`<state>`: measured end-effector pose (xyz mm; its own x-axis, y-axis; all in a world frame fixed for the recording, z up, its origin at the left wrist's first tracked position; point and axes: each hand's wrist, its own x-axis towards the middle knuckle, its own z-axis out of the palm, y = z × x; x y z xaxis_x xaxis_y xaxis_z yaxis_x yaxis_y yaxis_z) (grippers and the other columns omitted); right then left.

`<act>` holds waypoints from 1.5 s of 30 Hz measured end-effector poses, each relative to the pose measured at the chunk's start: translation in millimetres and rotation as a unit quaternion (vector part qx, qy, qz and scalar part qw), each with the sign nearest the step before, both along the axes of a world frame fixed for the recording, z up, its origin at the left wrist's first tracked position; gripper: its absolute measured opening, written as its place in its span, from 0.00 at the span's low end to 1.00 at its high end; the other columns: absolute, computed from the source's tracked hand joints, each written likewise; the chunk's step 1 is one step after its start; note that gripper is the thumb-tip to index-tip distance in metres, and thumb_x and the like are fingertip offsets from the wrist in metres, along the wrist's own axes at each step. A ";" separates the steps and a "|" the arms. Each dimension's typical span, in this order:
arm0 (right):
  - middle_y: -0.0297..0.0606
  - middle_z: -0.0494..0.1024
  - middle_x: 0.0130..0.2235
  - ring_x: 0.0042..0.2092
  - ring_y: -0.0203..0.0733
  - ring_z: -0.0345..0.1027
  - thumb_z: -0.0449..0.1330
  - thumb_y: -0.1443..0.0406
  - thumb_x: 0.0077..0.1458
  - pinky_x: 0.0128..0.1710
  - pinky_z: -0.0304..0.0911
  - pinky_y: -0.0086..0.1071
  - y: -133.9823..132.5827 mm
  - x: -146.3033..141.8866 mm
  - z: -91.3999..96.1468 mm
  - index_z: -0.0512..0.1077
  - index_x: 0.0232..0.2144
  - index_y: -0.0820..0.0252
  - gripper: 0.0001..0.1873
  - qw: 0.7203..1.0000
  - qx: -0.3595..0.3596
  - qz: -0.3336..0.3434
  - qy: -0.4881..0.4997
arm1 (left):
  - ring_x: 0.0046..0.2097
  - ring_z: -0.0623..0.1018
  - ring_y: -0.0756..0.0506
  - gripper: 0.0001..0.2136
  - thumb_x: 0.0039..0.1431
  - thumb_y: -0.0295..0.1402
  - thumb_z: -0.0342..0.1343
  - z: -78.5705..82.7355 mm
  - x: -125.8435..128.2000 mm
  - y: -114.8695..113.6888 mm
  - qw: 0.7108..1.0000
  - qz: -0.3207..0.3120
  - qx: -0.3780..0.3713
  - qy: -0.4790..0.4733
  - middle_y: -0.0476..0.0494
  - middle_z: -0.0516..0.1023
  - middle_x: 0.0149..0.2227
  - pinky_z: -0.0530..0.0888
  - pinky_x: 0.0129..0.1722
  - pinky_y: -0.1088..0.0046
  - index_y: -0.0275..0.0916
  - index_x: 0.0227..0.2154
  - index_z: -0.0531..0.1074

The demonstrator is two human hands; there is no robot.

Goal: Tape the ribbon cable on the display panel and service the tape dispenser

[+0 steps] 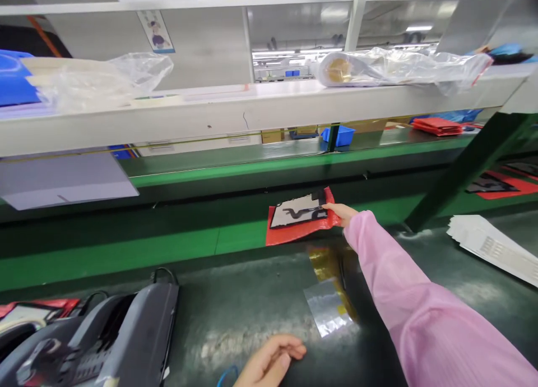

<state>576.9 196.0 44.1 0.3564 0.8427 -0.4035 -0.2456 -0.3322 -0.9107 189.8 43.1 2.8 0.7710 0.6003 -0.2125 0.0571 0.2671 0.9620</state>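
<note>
My right hand (341, 213) reaches forward in a pink sleeve, its fingers closed on the right edge of a red plastic bag (281, 236). On the bag lies a flat, pale panel (294, 212) with a black border and a dark curved strip. The bag is over the green ledge behind the worktable. Near the bottom edge, my left hand (273, 356) hovers low over the dark table, loosely curled and holding nothing, its thumb apart from the fingers. A blue cord (227, 374) shows beside its wrist. Between the hands lie a clear film sheet (325, 308) and a yellowish film (323, 265).
At left stands a grey tape dispenser (138, 325), with another red-backed panel (40, 308) behind it. White sheets (491, 247) lie at right, near a slanted green post (466, 174). A white shelf (227, 115) crosses above, carrying plastic-wrapped rolls (390, 67).
</note>
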 end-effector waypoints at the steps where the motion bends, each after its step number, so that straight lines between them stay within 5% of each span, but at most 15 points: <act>1: 0.38 0.79 0.40 0.37 0.38 0.76 0.61 0.61 0.66 0.38 0.75 0.35 -6.7 -11.9 3.9 0.74 0.44 0.65 0.11 1.000 0.018 -0.007 0.024 | 0.53 0.78 0.40 0.20 0.63 0.52 0.59 1.3 9.3 -1.0 1.000 0.009 -0.023 -0.015 0.38 0.81 0.50 0.70 0.58 0.62 0.44 0.50 0.78; 4: 0.39 0.82 0.39 0.38 0.41 0.78 0.62 0.68 0.61 0.39 0.75 0.35 -41.0 -61.1 7.6 0.74 0.42 0.64 0.06 0.994 0.077 -0.031 0.075 | 0.53 0.79 0.38 0.27 0.54 0.52 0.68 1.5 40.4 4.5 0.983 0.078 -0.138 -0.095 0.36 0.79 0.54 0.73 0.55 0.61 0.43 0.52 0.76; 9: 0.41 0.82 0.47 0.50 0.51 0.76 0.72 0.58 0.46 0.49 0.74 0.40 -140.7 -160.5 -25.1 0.72 0.47 0.58 0.26 0.982 0.137 -0.028 0.127 | 0.53 0.80 0.34 0.33 0.46 0.51 0.73 -6.2 64.7 29.8 0.922 0.261 -0.222 -0.183 0.34 0.80 0.53 0.75 0.55 0.56 0.38 0.51 0.74; 11: 0.43 0.81 0.49 0.49 0.52 0.77 0.73 0.49 0.44 0.48 0.74 0.42 -180.4 -181.6 -43.7 0.72 0.49 0.57 0.33 0.981 0.124 0.028 0.145 | 0.52 0.81 0.37 0.29 0.48 0.45 0.73 -13.5 59.8 33.4 0.911 0.301 -0.211 -0.186 0.37 0.82 0.51 0.76 0.55 0.60 0.37 0.50 0.74; 13: 0.43 0.82 0.45 0.44 0.50 0.78 0.71 0.42 0.44 0.42 0.74 0.41 -211.2 -183.4 -55.7 0.73 0.46 0.57 0.35 0.978 0.073 0.158 0.113 | 0.48 0.82 0.38 0.26 0.46 0.35 0.74 -22.2 49.5 31.4 0.907 0.320 -0.210 -0.177 0.39 0.83 0.47 0.77 0.53 0.62 0.35 0.49 0.74; 15: 0.42 0.82 0.36 0.37 0.47 0.78 0.64 0.35 0.46 0.34 0.72 0.37 -230.2 -169.2 -57.4 0.75 0.36 0.59 0.35 0.953 0.029 0.300 0.031 | 0.43 0.84 0.38 0.25 0.43 0.27 0.73 -30.1 36.3 26.0 0.906 0.322 -0.221 -0.162 0.38 0.84 0.43 0.79 0.49 0.61 0.32 0.47 0.75; 17: 0.41 0.79 0.30 0.30 0.44 0.75 0.56 0.31 0.50 0.30 0.68 0.35 -236.5 -148.5 -51.9 0.73 0.28 0.58 0.36 0.933 0.023 0.348 -0.085 | 0.39 0.84 0.38 0.23 0.42 0.24 0.72 -35.3 22.7 19.0 0.907 0.317 -0.234 -0.150 0.37 0.85 0.40 0.81 0.46 0.60 0.31 0.44 0.75; 20: 0.40 0.80 0.37 0.34 0.45 0.75 0.55 0.36 0.54 0.39 0.68 0.40 -227.7 -127.4 -45.5 0.73 0.38 0.56 0.31 0.932 0.041 0.217 -0.287 | 0.37 0.85 0.39 0.21 0.41 0.22 0.71 -37.3 6.7 5.9 0.907 0.309 -0.246 -0.144 0.38 0.85 0.36 0.81 0.45 0.60 0.31 0.41 0.76; 22: 0.41 0.80 0.40 0.38 0.50 0.75 0.59 0.38 0.50 0.45 0.68 0.43 -216.7 -126.9 -49.4 0.72 0.44 0.55 0.32 0.924 0.031 0.173 -0.338 | 0.38 0.85 0.38 0.21 0.40 0.22 0.71 -36.1 0.4 -4.3 0.909 0.300 -0.249 -0.148 0.38 0.85 0.35 0.81 0.47 0.58 0.31 0.41 0.76; 26: 0.41 0.81 0.38 0.44 0.54 0.76 0.59 0.37 0.47 0.47 0.69 0.42 -200.5 -140.7 -67.5 0.73 0.39 0.56 0.32 0.941 0.030 0.269 -0.204 | 0.44 0.84 0.35 0.22 0.41 0.26 0.73 -35.7 -8.6 -21.3 0.910 0.289 -0.248 -0.163 0.36 0.85 0.41 0.78 0.53 0.56 0.32 0.42 0.77; 30: 0.40 0.81 0.38 0.43 0.53 0.75 0.60 0.35 0.46 0.45 0.69 0.38 -194.9 -145.4 -72.6 0.73 0.40 0.56 0.34 0.962 0.047 0.202 -0.175 | 0.44 0.84 0.37 0.21 0.46 0.31 0.73 -44.1 -23.0 -25.7 0.909 0.291 -0.247 -0.165 0.33 0.84 0.42 0.78 0.51 0.59 0.31 0.43 0.77; 36: 0.38 0.80 0.35 0.38 0.48 0.74 0.63 0.36 0.47 0.40 0.70 0.36 -206.9 -138.4 -55.9 0.72 0.39 0.56 0.33 0.978 0.072 0.167 -0.103 | 0.49 0.82 0.37 0.21 0.59 0.41 0.66 -46.2 -35.8 -17.5 0.918 0.255 -0.262 -0.152 0.33 0.80 0.52 0.79 0.47 0.60 0.36 0.51 0.74; 39: 0.38 0.80 0.36 0.38 0.47 0.75 0.66 0.37 0.45 0.39 0.71 0.35 -226.7 -97.1 -50.2 0.72 0.42 0.55 0.34 0.990 0.074 0.071 -0.095 | 0.58 0.77 0.34 0.19 0.62 0.42 0.62 -42.6 -40.2 -7.9 0.928 0.216 -0.270 -0.140 0.36 0.73 0.62 0.77 0.51 0.56 0.42 0.54 0.72; 45: 0.37 0.81 0.40 0.41 0.48 0.75 0.72 0.40 0.36 0.40 0.73 0.34 -322.3 60.2 -51.6 0.72 0.44 0.51 0.36 0.960 0.029 -0.191 -0.203 | 0.67 0.65 0.31 0.20 0.66 0.42 0.57 -49.2 -51.4 5.1 0.939 0.207 -0.256 -0.104 0.34 0.68 0.65 0.67 0.63 0.44 0.42 0.57 0.70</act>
<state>637.1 -126.3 -7.6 0.7614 0.6367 -0.1221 0.0400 -0.2340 -0.9714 138.3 48.2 -46.4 0.5512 0.7179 -0.4252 -0.3276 0.6549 0.6810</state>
